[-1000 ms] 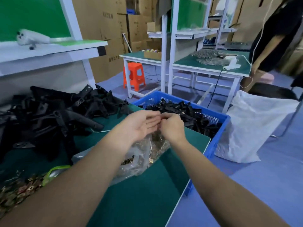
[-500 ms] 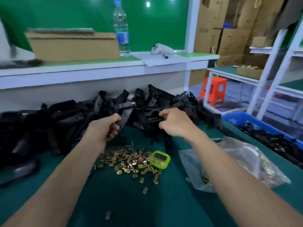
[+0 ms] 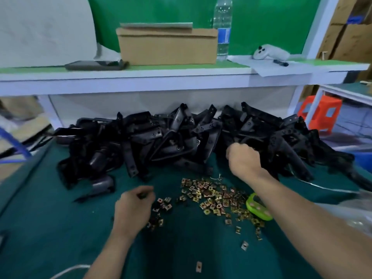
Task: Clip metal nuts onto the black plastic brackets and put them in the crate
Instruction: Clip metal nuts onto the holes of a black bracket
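Observation:
A long heap of black plastic brackets [image 3: 165, 141] lies along the back of the green table [image 3: 60, 228]. In front of it several brass-coloured metal nuts [image 3: 213, 198] are scattered. My left hand [image 3: 132, 208] rests palm down at the left edge of the nuts with its fingers curled; blur hides whether it holds one. My right hand [image 3: 241, 160] is closed around a black bracket at the front of the heap's right half. Only a blue sliver of the crate [image 3: 362, 159] shows at the far right edge.
A green timer [image 3: 258, 208] lies beside my right forearm, and a clear plastic bag [image 3: 360, 210] sits at the right edge. The white shelf [image 3: 141, 81] above carries a cardboard box [image 3: 167, 45], a water bottle [image 3: 222, 27] and a white controller [image 3: 269, 54]. An orange stool [image 3: 320, 113] stands beyond.
My view swung left from the crate to the table. My left hand dropped from the bracket heap down to the nuts. My right hand stayed gripping in the heap.

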The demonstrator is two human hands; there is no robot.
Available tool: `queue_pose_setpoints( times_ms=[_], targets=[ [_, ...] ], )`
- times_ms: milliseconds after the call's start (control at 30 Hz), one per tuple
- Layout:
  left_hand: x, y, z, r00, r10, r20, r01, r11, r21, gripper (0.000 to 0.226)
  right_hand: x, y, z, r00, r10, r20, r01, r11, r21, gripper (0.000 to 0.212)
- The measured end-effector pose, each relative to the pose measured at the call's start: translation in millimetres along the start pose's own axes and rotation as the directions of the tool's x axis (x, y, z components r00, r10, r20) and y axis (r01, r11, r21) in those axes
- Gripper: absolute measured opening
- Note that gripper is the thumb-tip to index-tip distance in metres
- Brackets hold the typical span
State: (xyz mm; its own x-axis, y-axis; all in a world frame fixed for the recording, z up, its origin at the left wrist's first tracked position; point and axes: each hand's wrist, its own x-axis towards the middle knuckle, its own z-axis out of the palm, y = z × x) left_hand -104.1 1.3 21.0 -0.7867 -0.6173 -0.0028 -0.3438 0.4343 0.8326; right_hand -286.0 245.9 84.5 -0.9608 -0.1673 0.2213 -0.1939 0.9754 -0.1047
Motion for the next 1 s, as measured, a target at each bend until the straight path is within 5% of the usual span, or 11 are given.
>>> queue_pose_setpoints(
  times_ms=[167, 300, 433, 533, 633, 700, 800, 867, 1000],
  targets=[
    [-12.0, -9.0, 26.3, 0.962, 0.271, 0.02, -0.267, 0.932, 0.245, 0.023, -15.8, 4.0, -36.4, 0.944, 0.001, -0.33, 0.128, 0.92, 0.369, 0.036],
    [-14.3, -8.8, 28.1, 0.936, 0.346, 0.068, -0.352, 0.901, 0.256, 0.019, -68.2, -4.0, -54.0, 0.837, 0.144, -0.527, 0.365, 0.571, 0.736, 0.03],
    [-18.9, -4.2, 26.7, 0.952, 0.304, 0.039, -0.306, 0.947, 0.101, 0.026, -131.4, -29.1, -29.0, 0.91, 0.163, -0.38, 0.354, 0.17, 0.92, 0.027],
    [-23.7, 2.6, 25.7, 0.951, 0.291, 0.103, -0.29, 0.957, -0.028, 0.068, -149.9, -37.0, -3.7, 0.979, 0.099, -0.179, 0.181, -0.017, 0.983, 0.028],
    [-26.4, 8.2, 22.6, 0.94, 0.311, 0.142, -0.297, 0.948, -0.112, 0.072, -145.4, -28.0, 8.1, 0.993, 0.115, 0.024, -0.001, -0.193, 0.981, 0.031],
    [-26.7, 7.5, 21.2, 0.933, 0.325, 0.153, -0.299, 0.939, -0.171, 0.067, -141.8, -21.1, 14.7, 0.985, 0.118, 0.125, -0.113, -0.107, 0.988, 0.026],
    [-27.9, 6.8, 19.9, 0.908, 0.337, 0.25, -0.28, 0.931, -0.236, 0.075, -140.7, -16.4, 25.6, 0.98, 0.099, 0.174, -0.2, 0.404, 0.893, 0.035],
    [-30.3, 8.3, 21.9, 0.881, 0.385, 0.275, -0.33, 0.917, -0.227, 0.075, -142.6, -19.8, 26.7, 0.995, 0.071, 0.075, -0.104, 0.669, 0.736, 0.044],
    [-38.7, 11.0, 29.9, 0.883, 0.45, 0.133, -0.421, 0.885, -0.201, 0.054, -148.5, -28.1, 25.7, 0.988, 0.005, -0.152, 0.068, 0.88, 0.47, 0.05]
  ],
)
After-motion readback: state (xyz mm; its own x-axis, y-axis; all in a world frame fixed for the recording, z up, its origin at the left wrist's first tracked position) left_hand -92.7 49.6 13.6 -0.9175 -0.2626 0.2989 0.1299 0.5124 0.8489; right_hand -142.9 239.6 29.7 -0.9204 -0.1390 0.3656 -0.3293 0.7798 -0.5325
